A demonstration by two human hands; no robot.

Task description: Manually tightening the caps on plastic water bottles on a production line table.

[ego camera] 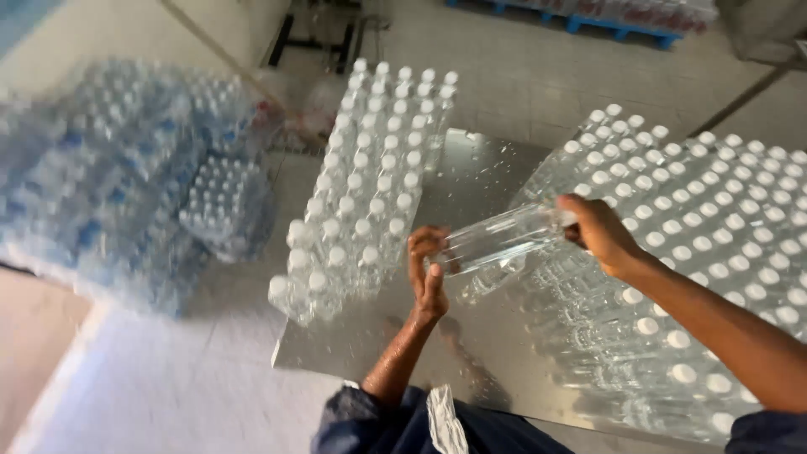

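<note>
A clear plastic water bottle with a white cap lies sideways in the air above a wet steel table. My left hand grips its base end. Around its capped end my right hand is closed. To the left of my hands stand several rows of upright capped bottles. On the right side of the table a larger block of the same bottles sits under my right forearm.
Shrink-wrapped packs of bottles are piled on the floor at the left, blurred. A blue pallet lies at the far back. The table's near edge runs in front of my body.
</note>
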